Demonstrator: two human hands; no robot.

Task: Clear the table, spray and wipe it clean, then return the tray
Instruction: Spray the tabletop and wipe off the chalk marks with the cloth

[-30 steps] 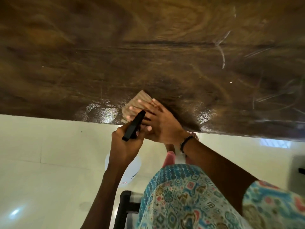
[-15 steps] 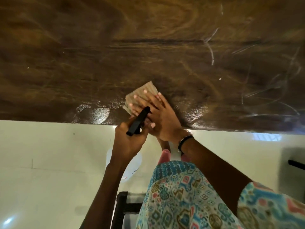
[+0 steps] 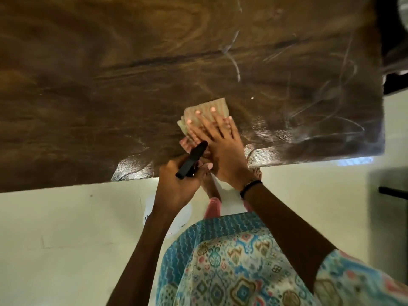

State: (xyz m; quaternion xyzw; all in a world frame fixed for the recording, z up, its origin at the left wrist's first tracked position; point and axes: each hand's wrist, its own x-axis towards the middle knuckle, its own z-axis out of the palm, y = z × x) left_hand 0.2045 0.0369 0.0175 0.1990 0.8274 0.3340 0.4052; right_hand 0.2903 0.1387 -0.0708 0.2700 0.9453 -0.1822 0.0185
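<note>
Right hand (image 3: 220,149) presses one cloth (image 3: 207,112) on table (image 3: 110,85).

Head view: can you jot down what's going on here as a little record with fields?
Surface: dark wooden table, wet sheen near its front edge
Right hand: fingers flat, pressing a folded beige cloth on the table
Left hand: gripping a black-topped spray bottle at the table edge
Wrist: dark bracelet on the right arm
Stage: wiping; no tray in view

Beige cloth (image 3: 206,111), dark-brown woodgrain table (image 3: 110,74)
</note>
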